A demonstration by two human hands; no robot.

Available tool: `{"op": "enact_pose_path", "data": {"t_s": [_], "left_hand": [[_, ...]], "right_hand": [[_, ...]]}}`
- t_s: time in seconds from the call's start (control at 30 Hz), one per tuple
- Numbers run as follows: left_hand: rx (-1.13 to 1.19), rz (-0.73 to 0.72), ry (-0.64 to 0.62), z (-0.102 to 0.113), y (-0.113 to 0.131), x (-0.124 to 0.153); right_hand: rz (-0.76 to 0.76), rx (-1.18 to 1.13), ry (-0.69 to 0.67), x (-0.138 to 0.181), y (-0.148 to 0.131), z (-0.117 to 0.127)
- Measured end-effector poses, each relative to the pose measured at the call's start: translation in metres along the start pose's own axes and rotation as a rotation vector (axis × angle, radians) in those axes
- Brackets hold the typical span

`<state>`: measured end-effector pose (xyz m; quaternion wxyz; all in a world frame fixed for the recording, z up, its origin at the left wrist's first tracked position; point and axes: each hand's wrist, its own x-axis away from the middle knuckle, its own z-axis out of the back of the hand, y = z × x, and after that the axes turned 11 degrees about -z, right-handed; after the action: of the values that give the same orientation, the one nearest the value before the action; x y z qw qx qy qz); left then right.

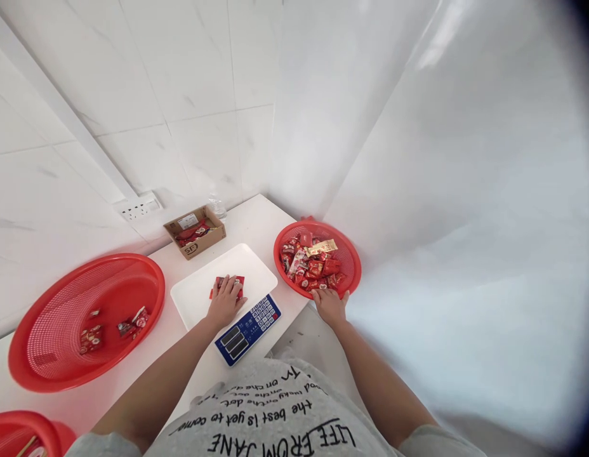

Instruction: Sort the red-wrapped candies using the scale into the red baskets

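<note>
My left hand [225, 301] lies on the white pan of a weighing scale [199, 293], its fingers closed over red snack packets [238, 281]. The scale's blue keypad and display [249, 327] face me. My right hand [330, 304] grips the near rim of a red mesh basket [350, 257] at the table's right end. That basket holds several red, pink and gold snack packets [313, 263].
A large red basket [56, 368] on the left holds a few packets [132, 322]. A small open cardboard box [195, 231] with red packets stands by the wall, next to a clear bottle [218, 207] and a wall socket [138, 206]. Another red basket [18, 431] shows at the bottom left.
</note>
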<state>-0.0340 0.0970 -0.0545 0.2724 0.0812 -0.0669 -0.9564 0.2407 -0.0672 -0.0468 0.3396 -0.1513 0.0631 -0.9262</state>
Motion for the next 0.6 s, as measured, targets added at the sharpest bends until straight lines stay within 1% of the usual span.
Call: {"op": "enact_pose_path", "data": {"t_s": [0.37,0.6], "left_hand": [[0.013,0.016,0.005,0.0024,0.0014,0.0],[0.009,-0.012,0.0,0.0049,0.0011,0.0013]], "right_hand": [[0.019,0.033,0.037,0.0009,0.0006,-0.0003],[0.01,0.013,0.051,0.0013,0.0002,-0.0006]]}}
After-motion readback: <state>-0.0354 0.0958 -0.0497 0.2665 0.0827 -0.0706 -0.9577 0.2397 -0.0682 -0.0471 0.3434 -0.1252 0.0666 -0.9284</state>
